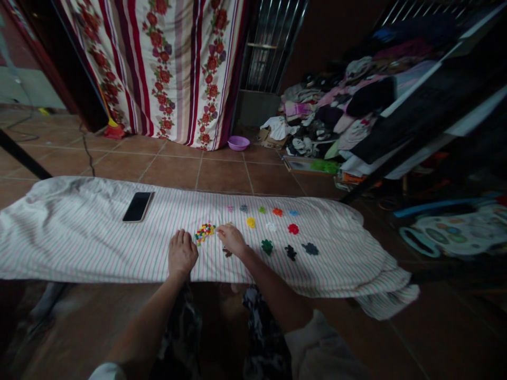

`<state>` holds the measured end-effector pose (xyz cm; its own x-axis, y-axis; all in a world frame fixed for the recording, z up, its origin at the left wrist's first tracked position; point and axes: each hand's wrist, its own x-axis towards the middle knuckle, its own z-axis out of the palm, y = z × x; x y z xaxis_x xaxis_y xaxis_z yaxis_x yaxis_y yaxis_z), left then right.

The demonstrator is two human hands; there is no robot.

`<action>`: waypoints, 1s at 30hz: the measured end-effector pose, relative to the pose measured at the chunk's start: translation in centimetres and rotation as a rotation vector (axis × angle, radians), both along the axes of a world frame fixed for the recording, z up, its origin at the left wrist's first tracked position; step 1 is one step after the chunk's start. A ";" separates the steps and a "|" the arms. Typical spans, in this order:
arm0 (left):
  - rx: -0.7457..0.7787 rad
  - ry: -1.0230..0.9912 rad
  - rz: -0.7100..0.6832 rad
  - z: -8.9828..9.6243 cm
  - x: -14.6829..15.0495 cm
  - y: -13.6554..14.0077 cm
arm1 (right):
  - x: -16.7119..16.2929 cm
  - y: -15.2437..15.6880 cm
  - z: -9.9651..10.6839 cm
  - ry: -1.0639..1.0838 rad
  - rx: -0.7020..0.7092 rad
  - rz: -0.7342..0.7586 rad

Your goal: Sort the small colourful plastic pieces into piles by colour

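A mixed heap of tiny coloured pieces (205,232), like beads or little blocks, lies on the striped cloth between my hands. My left hand (182,253) rests palm down just left of the heap, fingers lying on the cloth. Beside the heap's right edge, my right hand (232,238) has its fingertips pinched together; what they hold is too small to name. Brown pieces (227,253) lie partly hidden below that hand. Further right are single-colour piles, among them yellow (251,222), white (271,227), red (293,229), dark green (266,246) and black (290,252).
A phone (138,206) lies on the left part of the striped cloth (99,243). Beyond it, on the tiled floor, are a purple basin (238,143), a broom (114,130) and a floral curtain (166,74). Heaped clothes (328,111) stand at the right.
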<state>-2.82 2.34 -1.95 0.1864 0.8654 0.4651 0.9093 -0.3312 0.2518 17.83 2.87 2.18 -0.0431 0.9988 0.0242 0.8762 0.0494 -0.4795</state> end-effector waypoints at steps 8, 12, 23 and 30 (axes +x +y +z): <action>-0.003 0.002 0.003 0.1 0.1 0.1 | -2.5 0.4 -0.2 -0.085 -0.053 -0.011; 0.019 0.010 -0.003 0.0 0.1 0.1 | -2.9 0.4 0.0 -0.120 -0.048 -0.019; 0.054 0.068 0.017 0.1 0.1 0.0 | -2.3 0.4 0.0 -0.064 0.005 -0.034; 0.050 0.070 0.007 0.1 0.1 0.0 | -0.7 -0.2 0.5 -0.029 0.092 -0.042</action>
